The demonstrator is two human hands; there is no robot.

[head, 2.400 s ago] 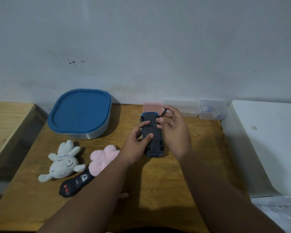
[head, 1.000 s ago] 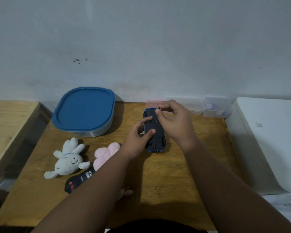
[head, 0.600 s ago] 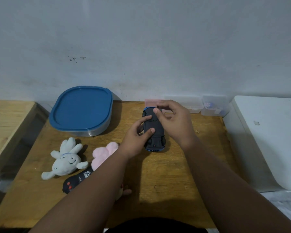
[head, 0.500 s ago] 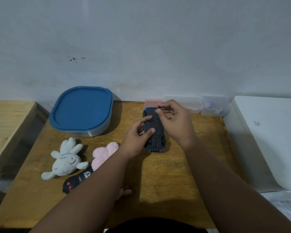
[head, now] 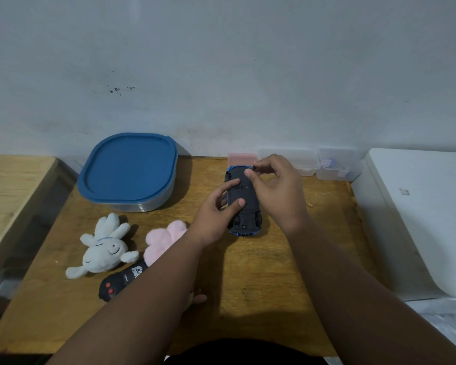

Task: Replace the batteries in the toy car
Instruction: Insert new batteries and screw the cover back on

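Observation:
The toy car (head: 245,219) lies upside down on the wooden table (head: 261,272), its black underside up and a blue rim showing. My left hand (head: 216,214) grips it from the left, with thumb and index finger pressed on the underside. My right hand (head: 277,191) hovers over the car's far end. Its thumb and index finger pinch a small dark tool (head: 256,168) that is mostly hidden by the fingers. No batteries are visible.
A black remote (head: 119,283) with red buttons lies at the front left, beside a white plush (head: 103,250) and a pink plush (head: 162,239). A blue-lidded container (head: 128,167) stands at the back left. Small clear boxes (head: 337,164) and a pink box (head: 241,157) line the wall. A white appliance (head: 427,219) borders the right.
My right hand's fingers have curled lower over the car's far end, and the thin tool that stuck out earlier is now nearly covered. My left hand keeps its grip on the car.

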